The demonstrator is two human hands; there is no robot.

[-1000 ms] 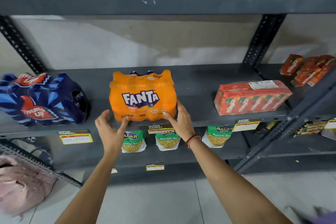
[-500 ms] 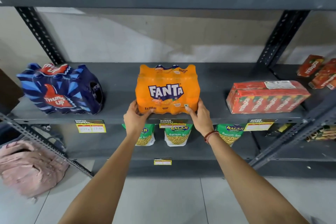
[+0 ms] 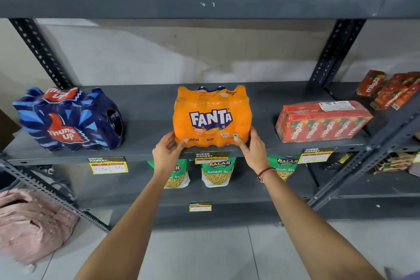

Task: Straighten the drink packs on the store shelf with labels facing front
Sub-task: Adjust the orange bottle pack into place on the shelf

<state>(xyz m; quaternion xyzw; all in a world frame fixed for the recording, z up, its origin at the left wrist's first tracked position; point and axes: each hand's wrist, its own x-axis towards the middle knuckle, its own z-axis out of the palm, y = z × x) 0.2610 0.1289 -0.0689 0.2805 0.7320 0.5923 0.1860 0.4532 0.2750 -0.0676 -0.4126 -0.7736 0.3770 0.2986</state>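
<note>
— What colours are on that shelf (image 3: 150, 107) in front of you?

— The shelf is dark grey. My Fanta pack (image 3: 212, 116) is bright orange, its name in white letters on a purple patch. Left of the Fanta, the Thums Up pack (image 3: 68, 120) is dark blue with light blue shards and a red thumb logo. Right of the Fanta, the Maaza pack (image 3: 322, 121) is red with white lettering.

— And below the Fanta?

— Yellow price tags (image 3: 109, 166), and green-topped Balaji pouches (image 3: 218, 173). A red thread band (image 3: 264, 173) circles my wrist.
</note>
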